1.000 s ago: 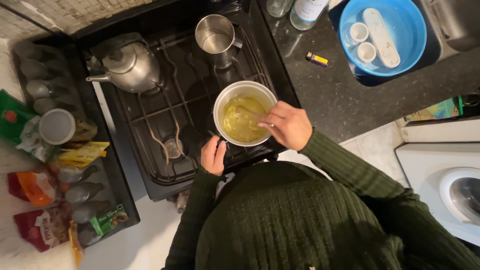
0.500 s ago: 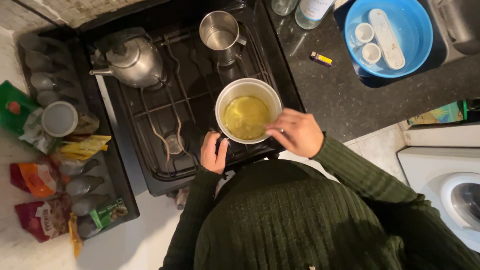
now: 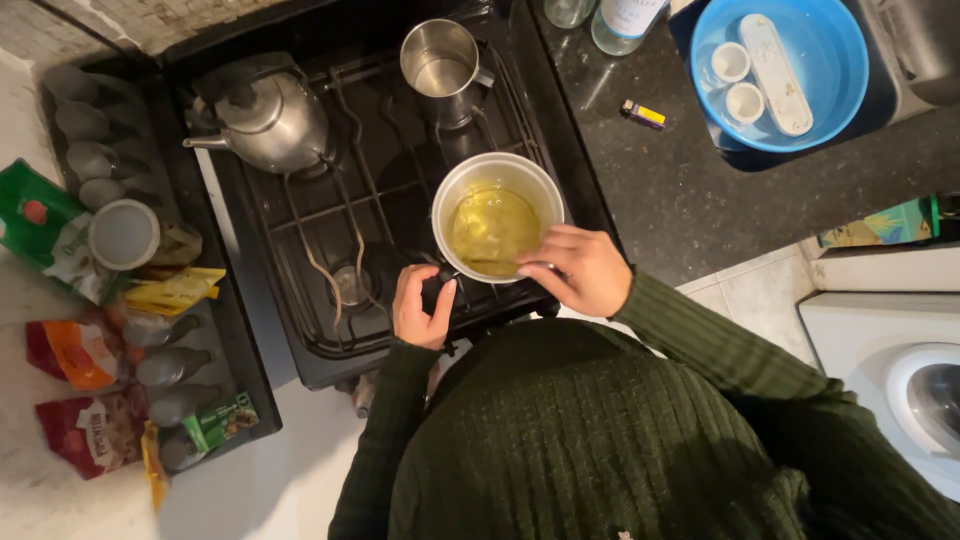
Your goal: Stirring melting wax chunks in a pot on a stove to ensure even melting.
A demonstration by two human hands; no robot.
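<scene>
Dark speckled countertop (image 3: 690, 200); pale floor tiles (image 3: 745, 300)

The right hand (image 3: 578, 270) has slid along the pot (image 3: 497, 215) rim — spoon now hidden.

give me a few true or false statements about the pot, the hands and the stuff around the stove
1. The pot holds a yellowish liquid. True.
2. The left hand rests inside the blue basin. False: it grips the pot's handle by the stove front.
3. The right hand is at the pot's near rim. True.
4. The kettle stands on the countertop. False: it sits on a back burner.
5. The blue basin is on the dark countertop. True.
</scene>
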